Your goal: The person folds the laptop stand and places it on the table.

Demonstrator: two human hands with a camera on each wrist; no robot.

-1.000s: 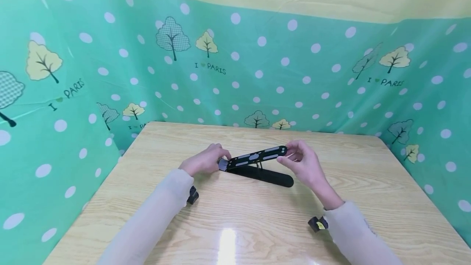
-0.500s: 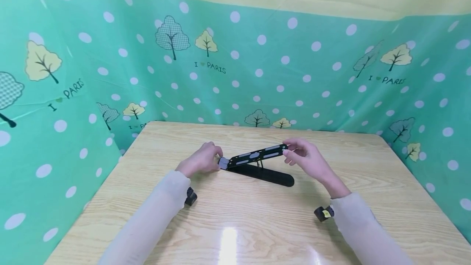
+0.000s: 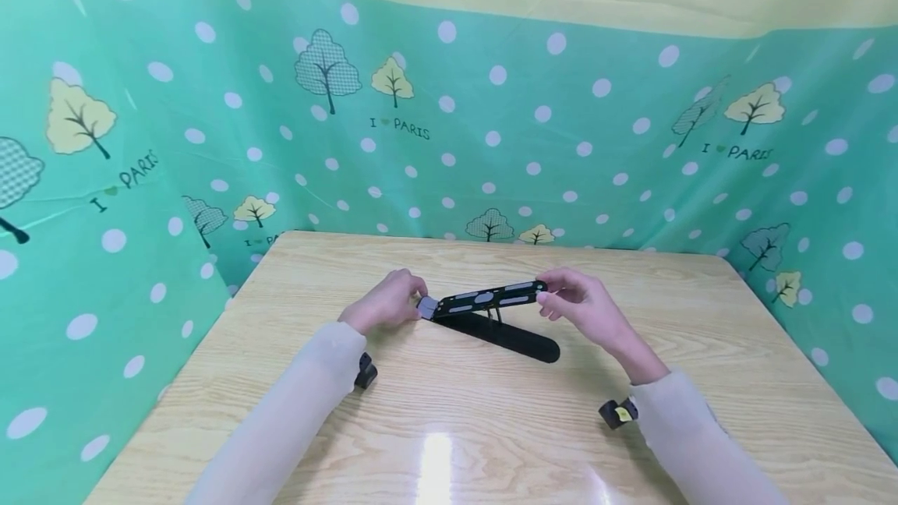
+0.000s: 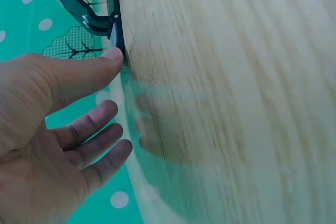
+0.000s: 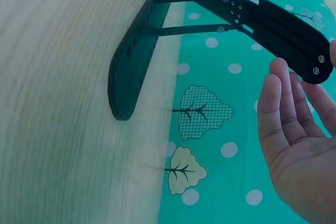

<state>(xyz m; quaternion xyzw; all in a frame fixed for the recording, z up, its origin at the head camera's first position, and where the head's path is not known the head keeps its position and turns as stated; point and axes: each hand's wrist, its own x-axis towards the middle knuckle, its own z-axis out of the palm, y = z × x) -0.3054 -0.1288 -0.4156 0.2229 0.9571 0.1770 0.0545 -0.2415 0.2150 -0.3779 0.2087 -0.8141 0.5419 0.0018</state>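
A black folding stand, which looks like a laptop stand (image 3: 484, 301), lies mid-table with grey pads on its raised upper arm. Its long base bar (image 3: 519, 340) slants to the right beneath that arm, and thin struts (image 5: 194, 30) join the two. My left hand (image 3: 386, 304) pinches the grey hinge end (image 3: 427, 307); in the left wrist view its thumb presses there, the index finger is hidden, and the other fingers are loosely bent. Between thumb and fingers, my right hand (image 3: 578, 306) holds the free end of the upper arm (image 5: 310, 59).
The stand is on a light wood-grain table (image 3: 449, 427). A green polka-dot cloth (image 3: 449, 100) with printed trees hangs behind the table and along its sides. Black wrist cameras (image 3: 617, 413) sit on both sleeves.
My right hand has shifted slightly right and its thumb has moved nearer the arm's tip. The upper arm rose a little, then dipped again. The left hand stays at the hinge end.
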